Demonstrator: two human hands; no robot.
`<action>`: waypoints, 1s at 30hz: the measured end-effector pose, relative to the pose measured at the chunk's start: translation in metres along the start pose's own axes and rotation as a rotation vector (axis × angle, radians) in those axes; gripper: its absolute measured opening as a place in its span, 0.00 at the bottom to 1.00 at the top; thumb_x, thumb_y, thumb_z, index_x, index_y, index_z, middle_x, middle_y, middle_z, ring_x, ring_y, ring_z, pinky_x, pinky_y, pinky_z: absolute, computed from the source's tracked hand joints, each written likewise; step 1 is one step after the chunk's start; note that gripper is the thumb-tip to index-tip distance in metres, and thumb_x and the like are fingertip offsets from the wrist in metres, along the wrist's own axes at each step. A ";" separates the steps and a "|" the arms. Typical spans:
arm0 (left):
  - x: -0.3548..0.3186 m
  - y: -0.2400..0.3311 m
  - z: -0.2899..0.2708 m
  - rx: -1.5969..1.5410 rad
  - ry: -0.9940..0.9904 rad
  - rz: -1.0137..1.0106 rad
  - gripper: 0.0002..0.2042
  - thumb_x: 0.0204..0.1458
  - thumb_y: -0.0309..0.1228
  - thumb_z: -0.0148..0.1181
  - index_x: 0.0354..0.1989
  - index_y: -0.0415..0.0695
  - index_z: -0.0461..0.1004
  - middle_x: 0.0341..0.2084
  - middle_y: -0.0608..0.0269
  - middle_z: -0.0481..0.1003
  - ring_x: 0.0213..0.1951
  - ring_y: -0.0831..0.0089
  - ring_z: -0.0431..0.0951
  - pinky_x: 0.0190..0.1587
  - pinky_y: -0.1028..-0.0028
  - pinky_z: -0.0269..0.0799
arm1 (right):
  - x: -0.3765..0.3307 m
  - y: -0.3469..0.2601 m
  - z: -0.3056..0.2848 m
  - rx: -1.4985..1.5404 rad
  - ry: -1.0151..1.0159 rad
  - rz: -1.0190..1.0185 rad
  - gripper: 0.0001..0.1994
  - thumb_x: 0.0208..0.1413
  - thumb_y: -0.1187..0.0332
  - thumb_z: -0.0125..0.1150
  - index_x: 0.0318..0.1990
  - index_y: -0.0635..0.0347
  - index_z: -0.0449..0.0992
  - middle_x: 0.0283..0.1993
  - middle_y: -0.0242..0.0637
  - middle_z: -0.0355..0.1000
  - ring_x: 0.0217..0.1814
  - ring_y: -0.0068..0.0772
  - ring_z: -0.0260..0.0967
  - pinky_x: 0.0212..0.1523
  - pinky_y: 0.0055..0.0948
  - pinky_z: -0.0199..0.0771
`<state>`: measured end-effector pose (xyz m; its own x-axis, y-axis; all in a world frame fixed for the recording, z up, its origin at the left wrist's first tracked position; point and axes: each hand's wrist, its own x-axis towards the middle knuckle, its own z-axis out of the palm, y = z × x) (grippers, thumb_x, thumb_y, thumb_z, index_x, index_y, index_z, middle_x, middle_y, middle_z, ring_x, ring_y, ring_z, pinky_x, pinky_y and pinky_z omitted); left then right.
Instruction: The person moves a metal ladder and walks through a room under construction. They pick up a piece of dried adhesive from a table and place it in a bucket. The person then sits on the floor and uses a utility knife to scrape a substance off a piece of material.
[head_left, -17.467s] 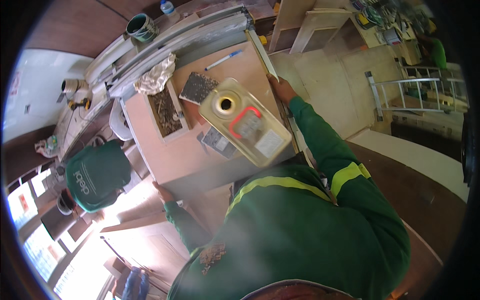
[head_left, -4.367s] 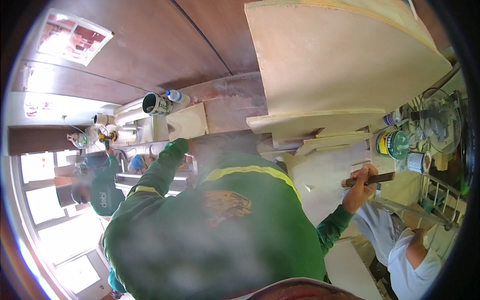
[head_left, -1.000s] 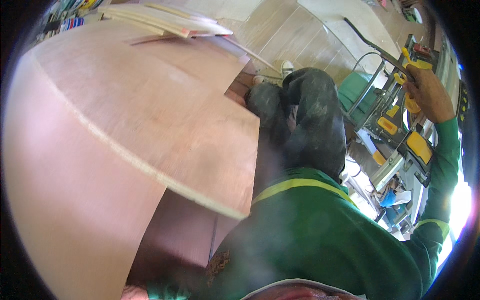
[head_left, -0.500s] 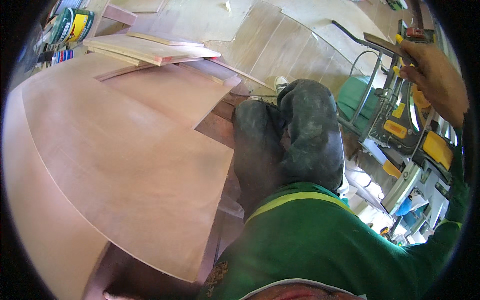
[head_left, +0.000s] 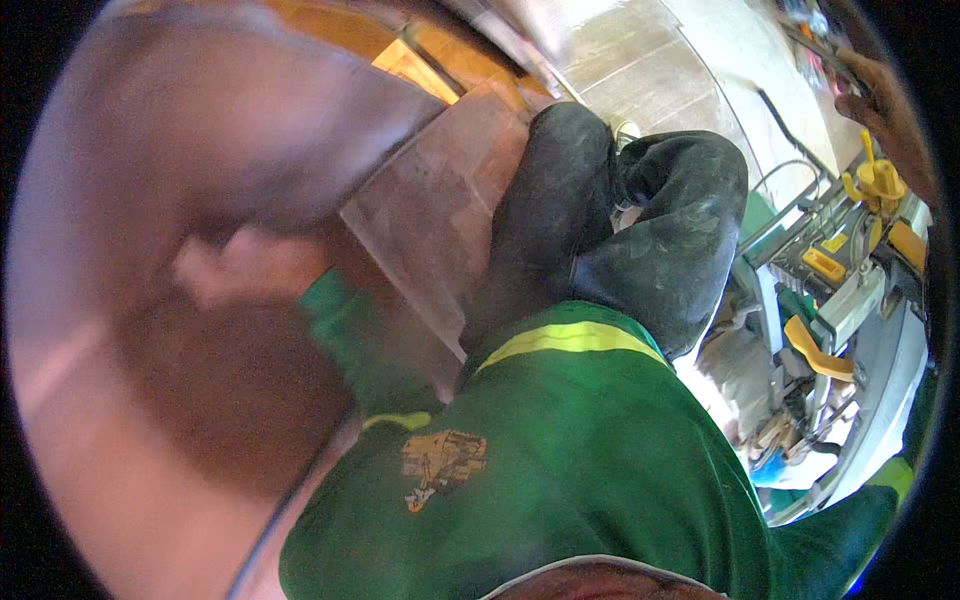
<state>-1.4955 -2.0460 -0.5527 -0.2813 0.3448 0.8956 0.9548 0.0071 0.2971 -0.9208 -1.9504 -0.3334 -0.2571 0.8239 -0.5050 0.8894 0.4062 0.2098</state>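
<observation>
My left hand (head_left: pixel 255 265), in a green sleeve, reaches over a large pinkish-brown sheet (head_left: pixel 310 60) at the left. Both are smeared by motion, so I cannot tell whether the fingers grip the sheet or only touch it. A dark shadow lies just below this hand. At the far right my right hand (head_left: pixel 882 110) is closed round a long, flat, dark strip (head_left: pixel 815 45). Its exact kind does not show, and part of the hand is cut off by the picture's rim.
A machine with grey metal frame and yellow knobs (head_left: pixel 880 185) stands close on my right. Dusty flat panels (head_left: pixel 430 220) lie left of my bent legs (head_left: pixel 660 230). Beyond my feet stretches a light tiled floor (head_left: pixel 650 60). Orange-lit wood (head_left: pixel 415 70) shows at the upper left.
My left hand, earlier almost hidden at the lower edge, has come up over the left side. The view has shifted, the sheet looks darker and blurred, and my right hand still holds the strip.
</observation>
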 end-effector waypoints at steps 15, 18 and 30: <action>-0.332 -0.068 -0.110 0.230 -0.960 -0.293 0.38 0.65 0.55 0.55 0.77 0.46 0.59 0.77 0.46 0.55 0.79 0.42 0.48 0.78 0.44 0.44 | -0.011 -0.217 -0.019 -0.040 0.150 -0.613 0.14 0.61 0.67 0.64 0.50 0.62 0.70 0.44 0.45 0.72 0.49 0.53 0.75 0.51 0.49 0.74; -0.330 -0.070 -0.109 0.249 -0.997 -0.322 0.38 0.64 0.55 0.56 0.77 0.45 0.59 0.77 0.46 0.54 0.79 0.42 0.47 0.77 0.43 0.46 | 0.045 -0.256 0.002 -0.012 0.230 -0.876 0.14 0.62 0.69 0.59 0.52 0.65 0.70 0.42 0.46 0.76 0.47 0.53 0.79 0.49 0.50 0.80; -0.318 -0.062 -0.106 0.186 -0.933 -0.344 0.35 0.63 0.51 0.61 0.74 0.44 0.65 0.75 0.46 0.59 0.77 0.41 0.52 0.77 0.45 0.49 | 0.227 -0.345 0.153 -0.028 -0.082 -0.711 0.17 0.66 0.60 0.60 0.53 0.64 0.71 0.40 0.54 0.80 0.45 0.60 0.81 0.43 0.56 0.82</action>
<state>-1.4756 -2.2559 -0.8207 -0.4327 0.8920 0.1305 0.8580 0.3631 0.3633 -1.2278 -1.9640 -0.6487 -0.7405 0.3242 -0.5887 0.5071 0.8444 -0.1728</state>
